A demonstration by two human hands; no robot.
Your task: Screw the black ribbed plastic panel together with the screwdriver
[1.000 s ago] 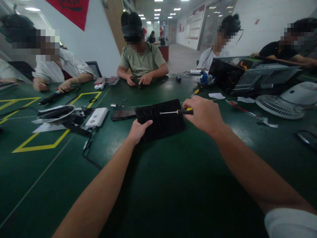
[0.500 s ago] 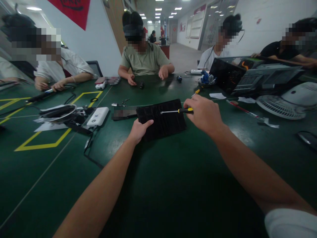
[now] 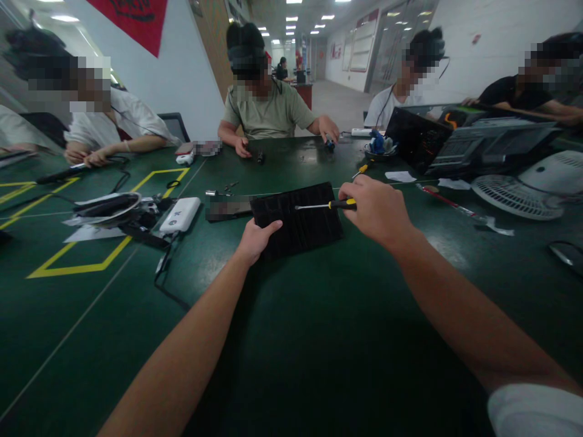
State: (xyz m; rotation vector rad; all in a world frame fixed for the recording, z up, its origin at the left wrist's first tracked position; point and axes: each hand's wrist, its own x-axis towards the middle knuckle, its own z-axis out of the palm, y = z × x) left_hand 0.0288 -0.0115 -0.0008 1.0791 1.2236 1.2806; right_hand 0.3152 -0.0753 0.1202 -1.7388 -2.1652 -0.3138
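Note:
A flat black rectangular panel (image 3: 314,227) with molded ridges lies tilted at mid-table. My left hand (image 3: 255,240) grips its left edge, thumb on top and the other fingers hidden beneath. In my right hand (image 3: 376,206) is a screwdriver (image 3: 342,204) with a black and yellow handle, my fingers wrapped round the handle. Its metal shaft points left across the panel, the tip over the panel's middle; whether it touches is hard to tell. Just left of the panel lies a dark flat piece (image 3: 228,209), partly blurred out, with small metal parts (image 3: 228,189) behind it.
A white power bank (image 3: 180,215) with a cable and a heap of cables and parts (image 3: 109,209) lie to the left. Rightward are a white fan (image 3: 519,188), a computer case (image 3: 478,142), paper scraps and another yellow screwdriver (image 3: 361,170). Several people sit around the green table (image 3: 319,340).
My hands, the panel and the screwdriver stay almost in place. Across the table, a person's hand has moved right onto a small dark object. The person at left has shifted their hands slightly.

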